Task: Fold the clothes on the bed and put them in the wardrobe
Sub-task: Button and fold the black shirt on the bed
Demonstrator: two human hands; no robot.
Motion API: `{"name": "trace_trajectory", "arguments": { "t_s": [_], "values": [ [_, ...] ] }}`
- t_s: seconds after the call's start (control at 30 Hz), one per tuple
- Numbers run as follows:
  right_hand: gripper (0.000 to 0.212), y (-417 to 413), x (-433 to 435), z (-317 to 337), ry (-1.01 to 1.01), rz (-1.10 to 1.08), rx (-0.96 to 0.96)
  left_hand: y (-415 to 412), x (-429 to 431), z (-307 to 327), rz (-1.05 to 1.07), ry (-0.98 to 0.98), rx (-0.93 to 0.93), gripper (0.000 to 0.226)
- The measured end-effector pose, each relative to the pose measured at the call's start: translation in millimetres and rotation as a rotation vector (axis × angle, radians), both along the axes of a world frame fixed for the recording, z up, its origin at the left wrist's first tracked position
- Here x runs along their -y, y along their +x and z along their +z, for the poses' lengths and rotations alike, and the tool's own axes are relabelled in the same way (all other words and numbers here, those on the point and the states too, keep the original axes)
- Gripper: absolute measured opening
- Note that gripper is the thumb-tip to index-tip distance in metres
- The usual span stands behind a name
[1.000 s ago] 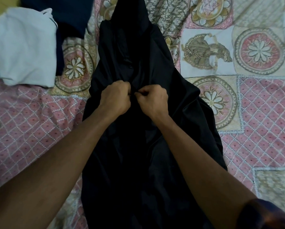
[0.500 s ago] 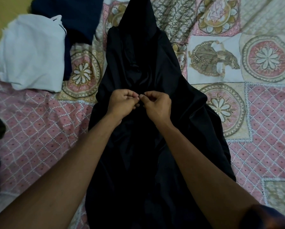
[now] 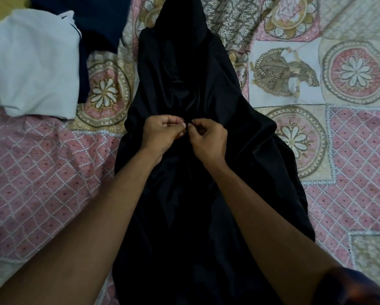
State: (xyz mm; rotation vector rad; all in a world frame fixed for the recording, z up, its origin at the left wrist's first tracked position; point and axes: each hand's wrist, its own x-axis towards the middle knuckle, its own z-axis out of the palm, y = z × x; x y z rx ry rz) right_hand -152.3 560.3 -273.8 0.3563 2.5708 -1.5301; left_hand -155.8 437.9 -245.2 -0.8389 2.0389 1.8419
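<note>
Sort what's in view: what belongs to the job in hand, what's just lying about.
In hand: black garment, pinched at its front by left hand and right hand.
Lying about for now: white cloth, navy cloth, bedspread.

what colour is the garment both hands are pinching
Black garment, plain with a slight sheen, seen in the head view.

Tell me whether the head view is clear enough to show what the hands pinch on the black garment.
Head view: dim light, black garment reads as one dark mass, folds faint. Head view: left hand and right hand are sharp, but whatever they pinch is lost in the dark. Head view: bedspread blurs at lower right.
</note>
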Motion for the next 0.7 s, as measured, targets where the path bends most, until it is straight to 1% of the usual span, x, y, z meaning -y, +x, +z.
{"name": "trace_trajectory", "arguments": {
  "t_s": [0.07,0.13,0.2,0.27,0.4,0.53,0.7],
  "values": [
    [0.008,-1,2,0,-0.111,-0.102,0.041,0,-1,0,0.018,-0.003,0.001,0.008],
    [0.006,-4,4,2,-0.258,-0.27,0.087,0,-2,-2,0.034,-0.024,0.001,0.01],
    [0.008,-5,5,2,-0.314,-0.338,0.094,1,-5,-4,0.047,-0.074,-0.004,0.011],
    [0.005,-2,5,1,-0.318,-0.298,0.07,2,-9,-6,0.059,-0.144,-0.014,0.007],
    [0.008,2,6,-4,-0.159,-0.187,0.008,4,-13,-9,0.064,-0.229,-0.031,0.005],
    [0.007,-1,7,-5,-0.11,-0.166,0.02,5,-11,-12,0.06,-0.214,-0.045,0.01],
    [0.013,1,1,-7,-0.094,-0.063,0.05,5,-8,-13,0.058,-0.167,-0.047,0.014]
  ]
}}
